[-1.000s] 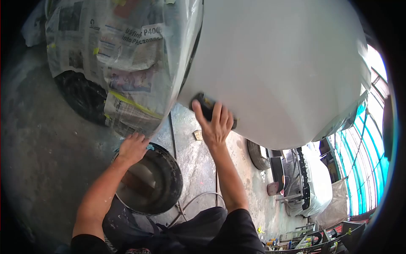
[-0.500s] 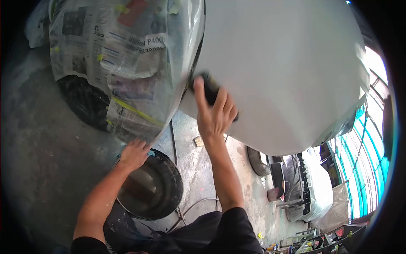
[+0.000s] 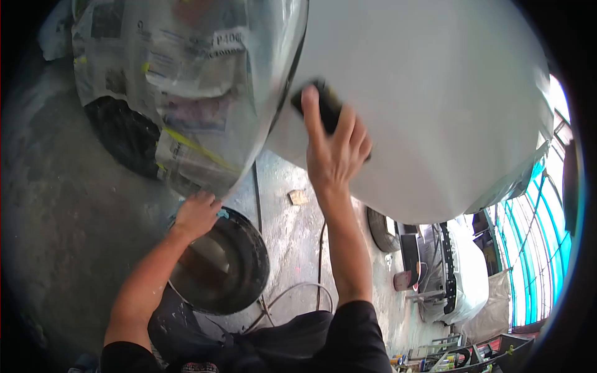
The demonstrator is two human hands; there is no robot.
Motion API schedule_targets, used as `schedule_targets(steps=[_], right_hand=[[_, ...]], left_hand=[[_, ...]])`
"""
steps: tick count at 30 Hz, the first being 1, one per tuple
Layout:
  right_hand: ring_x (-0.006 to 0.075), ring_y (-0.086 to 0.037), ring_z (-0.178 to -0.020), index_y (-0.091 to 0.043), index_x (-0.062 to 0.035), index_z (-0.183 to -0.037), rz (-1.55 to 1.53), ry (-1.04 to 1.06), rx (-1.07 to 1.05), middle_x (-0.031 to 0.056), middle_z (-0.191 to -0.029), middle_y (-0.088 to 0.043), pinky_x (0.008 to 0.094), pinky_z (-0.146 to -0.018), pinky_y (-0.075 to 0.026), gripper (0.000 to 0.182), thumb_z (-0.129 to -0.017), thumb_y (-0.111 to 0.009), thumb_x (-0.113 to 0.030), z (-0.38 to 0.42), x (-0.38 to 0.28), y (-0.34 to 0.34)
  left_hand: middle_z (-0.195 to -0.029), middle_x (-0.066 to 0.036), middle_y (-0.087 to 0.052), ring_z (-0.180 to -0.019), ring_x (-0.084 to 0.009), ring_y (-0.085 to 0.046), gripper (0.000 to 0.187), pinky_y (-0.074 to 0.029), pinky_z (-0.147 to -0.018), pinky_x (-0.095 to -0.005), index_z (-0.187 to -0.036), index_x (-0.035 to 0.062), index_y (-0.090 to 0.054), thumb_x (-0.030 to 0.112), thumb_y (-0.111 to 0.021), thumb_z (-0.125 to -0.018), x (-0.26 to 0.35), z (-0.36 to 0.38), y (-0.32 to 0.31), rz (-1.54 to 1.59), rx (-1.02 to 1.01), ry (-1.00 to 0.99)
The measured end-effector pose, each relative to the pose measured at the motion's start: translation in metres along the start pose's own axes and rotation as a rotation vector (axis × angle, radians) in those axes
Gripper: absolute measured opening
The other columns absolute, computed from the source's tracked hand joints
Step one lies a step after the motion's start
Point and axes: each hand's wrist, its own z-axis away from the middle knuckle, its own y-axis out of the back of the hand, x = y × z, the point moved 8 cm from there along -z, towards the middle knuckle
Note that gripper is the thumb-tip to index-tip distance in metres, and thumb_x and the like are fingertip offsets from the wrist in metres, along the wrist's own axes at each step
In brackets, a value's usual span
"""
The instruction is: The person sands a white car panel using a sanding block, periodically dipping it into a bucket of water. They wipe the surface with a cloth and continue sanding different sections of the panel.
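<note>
A black sanding block (image 3: 329, 110) is in my right hand (image 3: 336, 155), which presses it on the smooth grey car panel (image 3: 423, 118) just right of the dark gap. My fingers are spread over the block's back, slightly blurred. Low on the left, my left hand (image 3: 198, 214) is bent over the rim of a black bucket (image 3: 263, 264), its fingertips hidden near the lower edge of the newspaper masking (image 3: 193, 112). A small turquoise scrap (image 3: 222, 213) shows beside the thumb. Murky water (image 3: 214, 255) stands in the bucket.
Left of the gap, paper, plastic and yellow tape cover a car part above a black tyre (image 3: 121, 137). On the floor lie a hose (image 3: 321, 261) and a tan scrap (image 3: 298, 197). Farther right are a wheel (image 3: 382, 230), a reddish pot (image 3: 403, 281) and a plastic-wrapped vehicle (image 3: 466, 273).
My right hand has slid the sanding block up and to the right over the grey panel, away from the gap. My left hand stays at the bucket; the view has shifted slightly.
</note>
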Motion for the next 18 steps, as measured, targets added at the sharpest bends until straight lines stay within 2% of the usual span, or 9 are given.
schedule_targets(steps=[3,4,7,10,13,15,16,18], right_hand=[[0.0323,-0.062,-0.101,-0.054,-0.0384,-0.147,-0.015,-0.002,0.068,0.0183,-0.122,-0.061,0.0427,-0.087,-0.046,0.057,-0.095,-0.062,-0.017,0.014,-0.009,-0.006],[0.0322,-0.062,-0.104,-0.05,-0.0391,-0.151,0.042,0.065,0.131,0.0181,-0.123,-0.06,0.0439,-0.091,-0.046,0.057,-0.097,-0.058,-0.018,0.049,-0.019,-0.01],[0.0328,-0.061,-0.107,-0.045,-0.0414,-0.154,0.114,0.281,0.096,0.0177,-0.126,-0.059,0.0456,-0.095,-0.046,0.059,-0.1,-0.053,-0.021,0.138,-0.027,-0.032],[0.0342,-0.061,-0.109,-0.041,-0.0436,-0.156,0.148,0.45,-0.079,0.0177,-0.128,-0.059,0.0478,-0.096,-0.047,0.059,-0.102,-0.051,-0.024,0.146,-0.022,-0.032],[0.0358,-0.06,-0.111,-0.041,-0.0442,-0.156,0.101,0.572,-0.249,0.0183,-0.128,-0.058,0.0492,-0.096,-0.047,0.059,-0.101,-0.051,-0.026,0.193,0.003,-0.036],[0.0362,-0.057,-0.116,-0.042,-0.043,-0.156,0.178,0.654,-0.336,0.0193,-0.129,-0.058,0.0498,-0.095,-0.048,0.058,-0.101,-0.052,-0.028,0.215,0.024,-0.033],[0.037,-0.055,-0.121,-0.038,-0.0412,-0.158,0.143,0.645,-0.385,0.0215,-0.135,-0.056,0.05,-0.097,-0.047,0.059,-0.103,-0.05,-0.024,0.219,0.027,-0.034],[0.0353,-0.055,-0.121,-0.041,-0.0374,-0.157,0.153,0.7,-0.4,0.0195,-0.132,-0.056,0.0493,-0.099,-0.045,0.058,-0.101,-0.05,-0.027,0.196,0.008,-0.027]], left_hand=[[-0.111,-0.005,-0.064,-0.113,-0.0266,-0.059,0.045,-0.049,-0.094,-0.0416,-0.124,0.0139,-0.065,0.032,-0.076,-0.085,0.001,0.002,0.005,0.004,0.027,-0.02],[-0.111,-0.005,-0.064,-0.114,-0.0267,-0.059,0.045,-0.049,-0.094,-0.0415,-0.125,0.0139,-0.065,0.032,-0.076,-0.085,-0.001,0.003,0.006,0.007,0.038,-0.027],[-0.111,-0.005,-0.063,-0.114,-0.027,-0.059,0.045,-0.049,-0.095,-0.0415,-0.125,0.0137,-0.065,0.031,-0.076,-0.085,-0.002,0.003,0.005,-0.004,0.035,-0.025],[-0.111,-0.005,-0.063,-0.113,-0.0272,-0.059,0.045,-0.049,-0.095,-0.0415,-0.125,0.0135,-0.065,0.031,-0.076,-0.086,0.002,0.003,0.005,0.021,0.039,-0.037],[-0.113,-0.006,-0.063,-0.114,-0.0279,-0.058,0.042,-0.049,-0.095,-0.0431,-0.124,0.014,-0.067,0.029,-0.075,-0.086,-0.003,0.008,0.011,0.071,0.051,-0.03],[-0.113,-0.006,-0.063,-0.115,-0.0281,-0.058,0.041,-0.049,-0.096,-0.0435,-0.124,0.014,-0.067,0.028,-0.075,-0.086,-0.005,0.006,0.006,0.085,0.036,-0.008],[-0.113,-0.006,-0.063,-0.115,-0.0279,-0.058,0.042,-0.049,-0.096,-0.0431,-0.125,0.0137,-0.067,0.028,-0.075,-0.086,-0.005,0.002,0.003,0.074,0.013,0.001],[-0.113,-0.006,-0.064,-0.116,-0.028,-0.058,0.042,-0.048,-0.097,-0.043,-0.124,0.0132,-0.066,0.028,-0.075,-0.086,-0.002,-0.003,0.002,0.07,-0.001,0.005]])
